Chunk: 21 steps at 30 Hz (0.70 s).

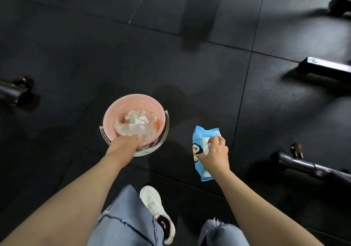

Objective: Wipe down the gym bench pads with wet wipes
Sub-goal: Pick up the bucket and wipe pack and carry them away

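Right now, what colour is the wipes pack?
Light blue with a penguin print, the wipes pack shows in the head view.

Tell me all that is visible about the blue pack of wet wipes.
The pack of wet wipes is a soft blue plastic pouch with a cartoon penguin printed on it. It lies flat on the dark rubber floor, to the right of the pink basin and apart from it. The right hand rests on top of it, its fingers pinching a white flap or wipe at the opening. The hand hides the pack's middle.
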### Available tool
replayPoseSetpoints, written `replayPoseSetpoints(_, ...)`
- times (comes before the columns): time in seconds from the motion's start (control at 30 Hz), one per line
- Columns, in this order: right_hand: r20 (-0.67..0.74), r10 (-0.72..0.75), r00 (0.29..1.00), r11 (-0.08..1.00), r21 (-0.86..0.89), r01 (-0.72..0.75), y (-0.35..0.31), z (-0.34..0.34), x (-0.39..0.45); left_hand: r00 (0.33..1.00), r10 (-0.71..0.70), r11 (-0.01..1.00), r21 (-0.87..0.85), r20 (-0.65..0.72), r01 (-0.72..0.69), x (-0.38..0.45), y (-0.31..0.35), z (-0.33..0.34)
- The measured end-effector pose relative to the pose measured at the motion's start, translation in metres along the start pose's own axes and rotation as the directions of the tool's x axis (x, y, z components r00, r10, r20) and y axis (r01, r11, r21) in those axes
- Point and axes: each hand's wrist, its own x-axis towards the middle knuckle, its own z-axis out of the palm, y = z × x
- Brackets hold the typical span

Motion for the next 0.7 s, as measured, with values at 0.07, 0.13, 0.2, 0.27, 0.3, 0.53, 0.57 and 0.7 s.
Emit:
replayPoseSetpoints(0.07,-0.005,0.005,1.000,0.999,0.051,-0.005,-0.009,-0.046,-0.025,1.000,0.005,1.000,0.000,-0.023,-0.005,-0.022,0.019,-0.037)
replayPoseSetpoints(0.13,-0.009,0.015,1.000,0.996,0.084,-0.014,-0.016,-0.098,-0.052,0.998,0.025,0.999,0.026,-0.052,-0.023,-0.043,0.042,-0.074)
replayPoseSetpoints(0.2,-0.024,0.020,1.000,0.997,0.078,-0.018,-0.021,-0.151,-0.079,0.997,0.051,0.998,0.048,-0.066,-0.047,-0.064,0.068,-0.117)
replayPoseSetpoints(0.27,-0.014,0.056,0.998,0.997,0.046,-0.056,-0.026,-0.202,-0.108,0.994,0.082,0.991,0.109,-0.075,-0.074,-0.088,0.094,-0.160)
replayPoseSetpoints(0.3,0.008,0.075,0.997,0.997,0.024,-0.075,-0.027,-0.226,-0.124,0.992,0.103,0.984,0.152,-0.069,-0.091,-0.102,0.107,-0.181)
replayPoseSetpoints(0.53,-0.011,0.127,0.992,0.992,0.020,-0.126,-0.025,-0.353,-0.244,0.931,0.359,0.847,0.440,-0.064,-0.297,-0.196,0.194,-0.291)
replayPoseSetpoints(0.57,-0.032,0.132,0.991,0.991,0.031,-0.131,-0.022,-0.363,-0.262,0.919,0.385,0.850,0.419,-0.084,-0.318,-0.211,0.205,-0.299)
replayPoseSetpoints(0.7,-0.132,0.182,0.974,0.981,0.093,-0.170,-0.001,-0.381,-0.325,0.815,0.550,0.825,0.269,-0.180,-0.497,-0.267,0.241,-0.315)
